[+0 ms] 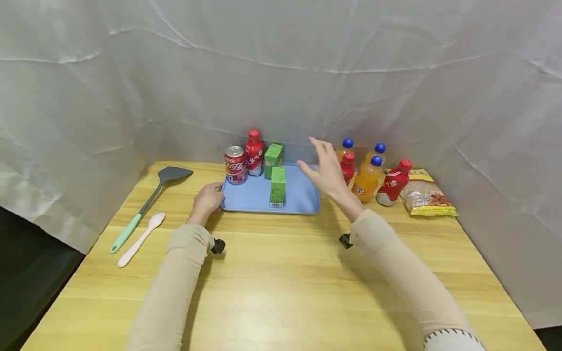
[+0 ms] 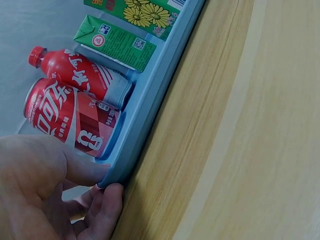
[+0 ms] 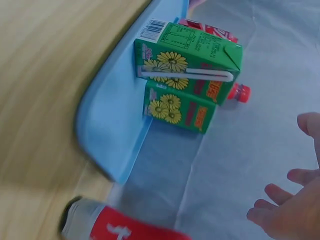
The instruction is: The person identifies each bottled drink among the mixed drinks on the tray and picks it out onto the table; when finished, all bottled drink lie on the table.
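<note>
My left hand [image 1: 208, 198] pinches the left rim of a blue tray [image 1: 246, 199], thumb above and fingers curled below in the left wrist view. On the tray stand a red soda can [image 1: 236, 165], a red-capped bottle [image 1: 254, 155] and two green drink cartons, one at the back [image 1: 273, 161] and one near the front edge [image 1: 277, 188]. The front carton [image 3: 187, 60] carries a straw on its side in the right wrist view. Over the tray's right end hovers my right hand [image 1: 326, 170], fingers spread and holding nothing.
Right of the tray stand several orange drink bottles [image 1: 368, 179], two red bottles [image 1: 393, 184] and a yellow-edged food bag [image 1: 426, 193]. A spatula [image 1: 151, 201] and a pale pink spoon [image 1: 142, 239] lie at the left. A grey curtain [image 1: 281, 73] closes off the back.
</note>
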{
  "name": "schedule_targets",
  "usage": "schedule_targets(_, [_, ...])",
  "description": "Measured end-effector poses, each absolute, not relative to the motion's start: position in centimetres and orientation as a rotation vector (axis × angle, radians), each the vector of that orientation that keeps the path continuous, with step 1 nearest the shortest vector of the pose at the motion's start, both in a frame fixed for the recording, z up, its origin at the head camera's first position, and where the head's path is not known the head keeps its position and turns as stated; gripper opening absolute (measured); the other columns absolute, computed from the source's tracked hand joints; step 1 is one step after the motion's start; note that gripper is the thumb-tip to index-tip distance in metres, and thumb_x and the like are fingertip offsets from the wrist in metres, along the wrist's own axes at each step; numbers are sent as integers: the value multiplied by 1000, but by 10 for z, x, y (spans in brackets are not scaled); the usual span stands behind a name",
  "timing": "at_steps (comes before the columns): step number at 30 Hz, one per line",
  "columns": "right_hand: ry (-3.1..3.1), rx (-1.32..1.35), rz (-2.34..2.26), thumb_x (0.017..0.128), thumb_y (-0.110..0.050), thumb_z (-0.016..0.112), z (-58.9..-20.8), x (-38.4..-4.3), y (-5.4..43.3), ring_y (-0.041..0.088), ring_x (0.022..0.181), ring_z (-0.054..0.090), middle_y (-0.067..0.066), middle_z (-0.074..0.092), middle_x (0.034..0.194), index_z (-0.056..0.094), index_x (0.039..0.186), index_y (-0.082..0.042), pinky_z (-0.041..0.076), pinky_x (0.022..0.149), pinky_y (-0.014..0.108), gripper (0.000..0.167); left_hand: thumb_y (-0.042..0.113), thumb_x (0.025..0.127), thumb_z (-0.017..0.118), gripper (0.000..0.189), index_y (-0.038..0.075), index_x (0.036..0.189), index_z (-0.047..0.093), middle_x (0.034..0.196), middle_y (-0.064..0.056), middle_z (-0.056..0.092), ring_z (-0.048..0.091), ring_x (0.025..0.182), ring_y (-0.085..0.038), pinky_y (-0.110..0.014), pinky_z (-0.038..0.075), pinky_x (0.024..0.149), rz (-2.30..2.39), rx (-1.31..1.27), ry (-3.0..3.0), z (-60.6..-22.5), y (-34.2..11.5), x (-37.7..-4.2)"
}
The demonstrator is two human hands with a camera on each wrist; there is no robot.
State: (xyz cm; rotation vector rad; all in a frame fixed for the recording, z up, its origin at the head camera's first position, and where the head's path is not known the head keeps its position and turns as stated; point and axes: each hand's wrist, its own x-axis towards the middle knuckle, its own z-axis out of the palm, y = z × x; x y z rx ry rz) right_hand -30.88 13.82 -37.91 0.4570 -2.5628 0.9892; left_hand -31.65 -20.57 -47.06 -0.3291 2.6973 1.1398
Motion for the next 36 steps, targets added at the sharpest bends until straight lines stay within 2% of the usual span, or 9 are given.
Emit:
schedule_targets(4, [-2645, 468, 930, 99, -50, 69, -381, -326, 118, 34, 150, 39, 13, 38, 164, 33, 166, -26, 40, 122, 59, 80, 15, 100, 47, 64, 19, 164, 41, 158, -22, 52, 62, 62, -10, -23, 52, 60, 1121, -321, 2714, -470, -205, -315])
schedule_targets(12, [-2763, 490, 902, 97, -51, 70, -384, -352, 84, 35, 155, 32, 14, 35, 166, 31, 167, -20, 34, 127, 58, 86, 13, 99, 47, 64, 17, 163, 42, 159, -22, 50, 61, 67, -12, -21, 53, 60, 1152, -331, 2703, -470, -205, -314])
schedule_targets(18, [-2856, 465, 837, 96, -55, 70, -385, -367, 68, 39, 163, 17, 16, 31, 170, 30, 167, -21, 17, 135, 59, 89, 14, 100, 47, 63, 18, 162, 43, 158, -21, 51, 61, 62, -9, -21, 53, 59, 1137, -335, 2713, -470, -205, -314])
schedule_targets(24, [-2917, 462, 758, 97, -58, 67, -388, -382, 59, 37, 161, 21, 16, 30, 170, 30, 168, -23, 17, 134, 61, 88, 13, 100, 48, 63, 19, 162, 44, 157, -20, 53, 60, 63, -10, -20, 53, 57, 1142, -359, 2705, -470, -203, -316])
schedule_targets(31, [-2990, 461, 735, 95, -62, 67, -390, -394, 44, 43, 164, 10, 16, 28, 171, 29, 168, -28, 9, 133, 68, 89, 10, 96, 47, 65, 16, 161, 45, 152, -22, 57, 62, 67, -13, -21, 53, 59, 1141, -328, 2734, -471, -204, -315])
schedule_targets(36, [-3033, 450, 664, 94, -65, 67, -392, -403, 34, 40, 159, 19, 15, 31, 166, 29, 167, -31, 13, 133, 66, 89, 10, 96, 47, 66, 16, 161, 45, 152, -22, 57, 61, 67, -12, -20, 53, 59, 1133, -309, 2745, -472, -205, -316])
